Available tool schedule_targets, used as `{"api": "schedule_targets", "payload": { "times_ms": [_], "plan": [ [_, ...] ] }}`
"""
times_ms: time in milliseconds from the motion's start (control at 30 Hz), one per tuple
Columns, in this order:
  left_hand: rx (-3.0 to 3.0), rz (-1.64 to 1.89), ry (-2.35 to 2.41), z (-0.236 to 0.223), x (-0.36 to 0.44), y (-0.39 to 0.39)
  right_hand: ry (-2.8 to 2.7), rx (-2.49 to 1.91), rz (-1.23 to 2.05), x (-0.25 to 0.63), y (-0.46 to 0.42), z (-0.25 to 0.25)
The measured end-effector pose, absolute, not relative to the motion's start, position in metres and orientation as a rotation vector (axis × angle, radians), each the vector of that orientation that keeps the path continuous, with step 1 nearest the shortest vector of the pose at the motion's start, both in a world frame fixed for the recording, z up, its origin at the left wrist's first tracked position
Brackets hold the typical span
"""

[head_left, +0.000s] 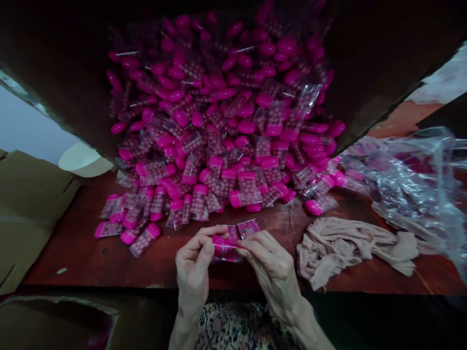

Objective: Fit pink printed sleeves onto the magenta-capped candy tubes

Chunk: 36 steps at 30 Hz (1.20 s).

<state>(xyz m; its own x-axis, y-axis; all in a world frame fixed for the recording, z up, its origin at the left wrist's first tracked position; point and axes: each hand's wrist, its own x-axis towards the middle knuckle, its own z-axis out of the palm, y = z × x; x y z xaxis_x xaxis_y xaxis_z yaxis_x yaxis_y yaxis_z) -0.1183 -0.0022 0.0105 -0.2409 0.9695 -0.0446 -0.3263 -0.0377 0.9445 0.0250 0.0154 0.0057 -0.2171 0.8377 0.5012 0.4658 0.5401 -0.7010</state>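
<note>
Tabletop (pixel 91 265) heaped with bagged pink-capped tubes (pixel 213 158)

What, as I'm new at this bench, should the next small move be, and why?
Probably open out the pink printed wrapper first: the left hand and right hand both pinch it, so neither is free for the bagged pink-capped tubes heaped just beyond.

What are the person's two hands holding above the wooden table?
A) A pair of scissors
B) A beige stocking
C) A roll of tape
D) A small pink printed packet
D: the left hand and right hand pinch the pink printed packet between their fingers.
</note>
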Motion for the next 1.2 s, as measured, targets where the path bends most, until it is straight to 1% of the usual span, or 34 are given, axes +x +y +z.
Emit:
{"api": "schedule_targets", "payload": {
  "times_ms": [133, 300, 367, 467, 600, 667, 767, 933, 1200],
  "plan": [
    [0.861, 1.508, 1.183, 0.006, -0.118, -0.002, -1.866, -1.089, 0.600, 0.024, 0.015, 0.008],
    [0.654, 1.621, 1.342, 0.005, -0.118, 0.000, -1.862, -1.070, 0.688, 0.027, 0.018, 0.013],
    [0.573, 1.694, 1.387, 0.006, -0.120, 0.001, -1.759, -1.186, 0.615, 0.032, 0.025, 0.016],
    [0.505, 1.747, 1.405, 0.007, -0.125, 0.002, -1.606, -1.434, 0.414, 0.037, 0.042, 0.018],
    [0.492, 1.742, 1.379, 0.006, -0.126, 0.001, -1.595, -1.658, 0.144, 0.032, 0.070, 0.012],
    [0.488, 1.735, 1.365, 0.006, -0.126, 0.000, -1.603, -1.714, 0.118, 0.028, 0.079, 0.007],
    [0.469, 1.733, 1.362, 0.006, -0.126, 0.000, -1.565, -1.743, 0.242, 0.024, 0.086, 0.004],
    [0.399, 1.726, 1.356, 0.003, -0.126, 0.002, -1.470, -1.653, 0.447, 0.025, 0.087, 0.011],
    [0.385, 1.558, 1.222, 0.002, -0.099, 0.013, -1.213, -1.581, 0.544, 0.018, 0.092, 0.010]
  ]
}}
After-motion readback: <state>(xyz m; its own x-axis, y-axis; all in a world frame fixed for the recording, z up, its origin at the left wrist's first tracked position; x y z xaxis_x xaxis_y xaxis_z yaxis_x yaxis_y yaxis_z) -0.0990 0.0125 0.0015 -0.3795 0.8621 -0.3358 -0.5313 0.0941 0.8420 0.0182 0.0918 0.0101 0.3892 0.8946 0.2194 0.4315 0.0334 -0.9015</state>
